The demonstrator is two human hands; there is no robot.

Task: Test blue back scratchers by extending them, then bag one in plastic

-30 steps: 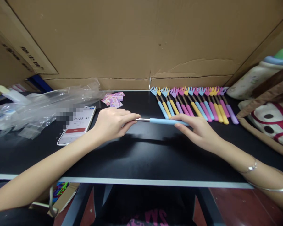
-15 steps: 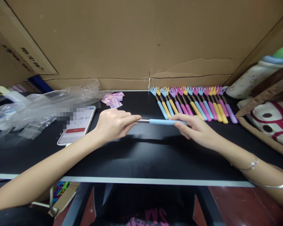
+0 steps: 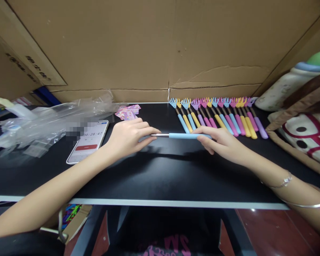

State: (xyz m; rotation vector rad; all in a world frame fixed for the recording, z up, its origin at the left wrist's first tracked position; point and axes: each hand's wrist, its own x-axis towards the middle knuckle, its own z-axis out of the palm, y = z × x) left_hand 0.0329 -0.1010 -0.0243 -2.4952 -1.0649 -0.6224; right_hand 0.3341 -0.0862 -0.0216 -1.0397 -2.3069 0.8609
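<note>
A blue back scratcher handle [image 3: 185, 136] with a thin metal rod is held level above the black table, between my hands. My left hand [image 3: 130, 137] pinches the rod's left end between thumb and fingertips; no claw head shows there. Around the right end of the blue grip, the thumb and fingers of my right hand [image 3: 220, 142] are closed. Behind it, several finished-looking back scratchers [image 3: 224, 119] lie side by side in a row, with hand-shaped heads toward the cardboard and blue, yellow, pink and purple grips toward me.
A phone [image 3: 86, 142] showing a timer lies left of my left hand. Clear plastic bags [image 3: 50, 117] and small pink printed cards [image 3: 127, 112] are behind it. Cardboard [image 3: 149, 42] walls the back. A patterned bag [image 3: 306, 135] and a bottle [image 3: 285, 89] stand at the right.
The handle and both hands stay almost in place; the left fingers have shifted slightly on the rod. The view has moved a little.
</note>
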